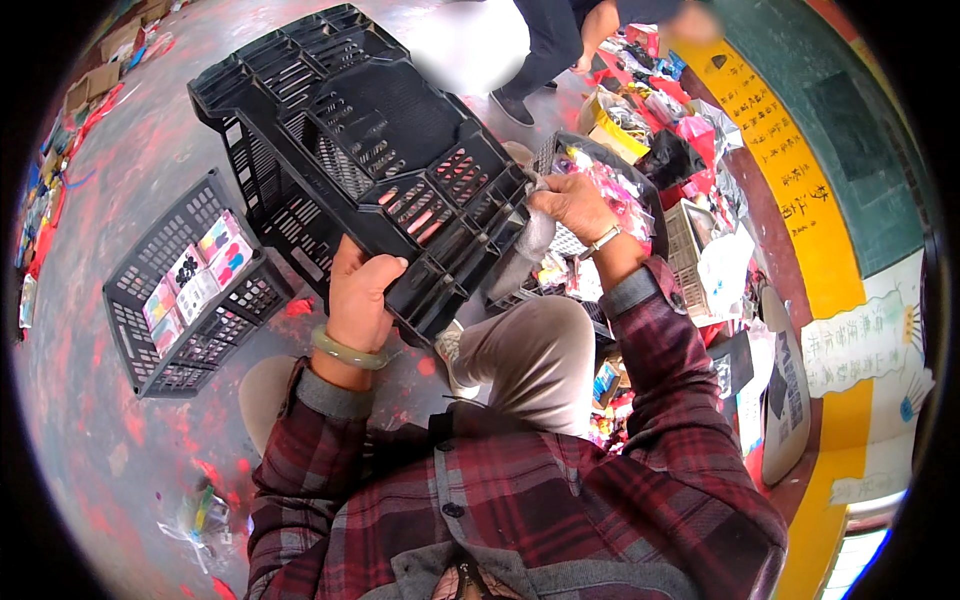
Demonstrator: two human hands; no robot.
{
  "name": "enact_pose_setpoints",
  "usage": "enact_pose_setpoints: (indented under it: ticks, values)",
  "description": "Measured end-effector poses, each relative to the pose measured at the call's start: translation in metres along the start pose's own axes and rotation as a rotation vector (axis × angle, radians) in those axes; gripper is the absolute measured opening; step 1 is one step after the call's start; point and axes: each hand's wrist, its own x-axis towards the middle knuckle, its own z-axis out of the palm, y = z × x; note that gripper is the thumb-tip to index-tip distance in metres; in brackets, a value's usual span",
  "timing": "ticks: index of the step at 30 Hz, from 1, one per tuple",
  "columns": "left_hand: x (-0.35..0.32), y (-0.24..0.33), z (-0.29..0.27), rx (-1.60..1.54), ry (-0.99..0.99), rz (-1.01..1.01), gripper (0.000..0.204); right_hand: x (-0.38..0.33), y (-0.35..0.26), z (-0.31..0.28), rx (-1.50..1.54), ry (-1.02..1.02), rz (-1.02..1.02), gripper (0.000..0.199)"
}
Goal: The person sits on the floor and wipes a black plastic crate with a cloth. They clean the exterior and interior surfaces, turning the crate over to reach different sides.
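Note:
A large black plastic crate (pixel 400 115) is held up tilted in front of me, its slotted base and ribs showing. My left hand (pixel 360 300) grips its near left edge, the thumb lying over the rim. At the crate's right corner, my right hand (pixel 578 212) is closed on a grey cloth (pixel 527 252). The cloth hangs down beside the crate and touches its edge. My right fingertips are partly hidden by the cloth.
A smaller dark basket (pixel 190 370) with several colourful packs (pixel 200 265) stands on the floor to the left. On the right are a bin of pink wrapped goods (pixel 620 200), a pale basket (pixel 685 255) and heaped packages. Another person's leg (pixel 545 50) is at the top.

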Motion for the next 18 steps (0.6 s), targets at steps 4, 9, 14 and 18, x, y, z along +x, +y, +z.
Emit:
enact_pose_setpoints:
  ticks: [4, 9, 14, 18]
  values:
    - [0.002, -0.002, -0.002, 0.025, 0.001, -0.008, 0.054, -0.003, 0.003, 0.012, -0.104, 0.157, -0.054, 0.021]
    - [0.003, -0.002, -0.003, 0.023, -0.015, -0.003, 0.055, -0.003, 0.009, 0.027, -0.492, 0.365, -0.187, 0.023]
    - [0.004, -0.002, -0.002, 0.010, -0.023, 0.014, 0.055, 0.002, 0.010, 0.024, -0.557, 0.334, -0.251, 0.024]
    - [0.002, 0.001, -0.002, 0.025, 0.004, 0.005, 0.055, 0.003, 0.012, 0.007, -0.435, 0.164, -0.221, 0.024]
